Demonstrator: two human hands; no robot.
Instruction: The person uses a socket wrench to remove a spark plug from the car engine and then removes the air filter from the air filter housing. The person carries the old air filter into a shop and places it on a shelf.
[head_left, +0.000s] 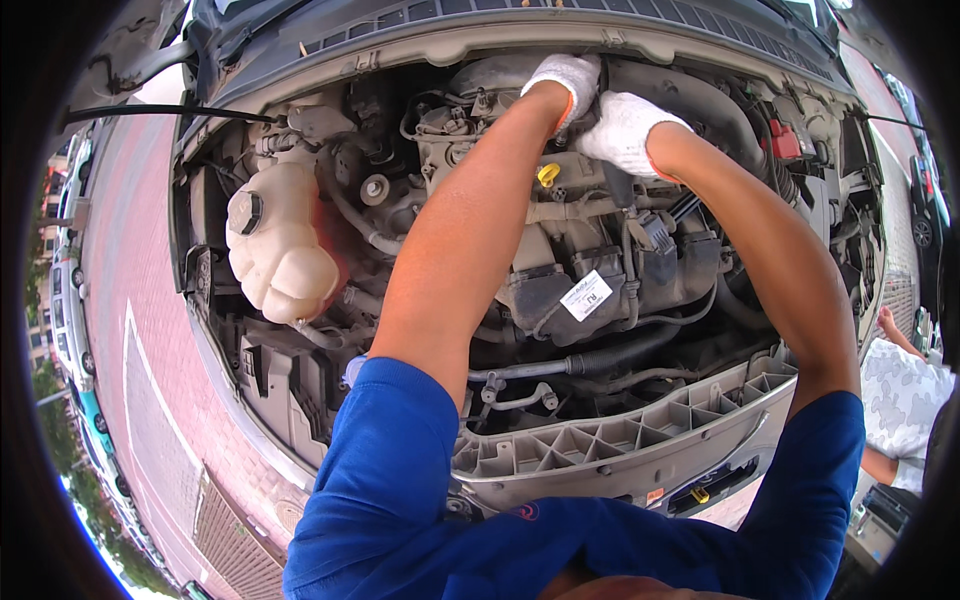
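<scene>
Both my hands wear white knit gloves with orange cuffs and reach to the rear top of a car engine. My left hand is bent over at the back, its fingers curled down out of sight. Close beside it on the right, my right hand is closed, knuckles toward the left one. What either hand grips is hidden. A dark, narrow part shows just below my right hand; I cannot tell if it is held. The yellow dipstick loop sits in front of my left hand.
A cream coolant tank with a black cap stands at the left. A white label lies on the black intake manifold. The ribbed front crossmember spans the near side. At the right edge is another person's patterned sleeve.
</scene>
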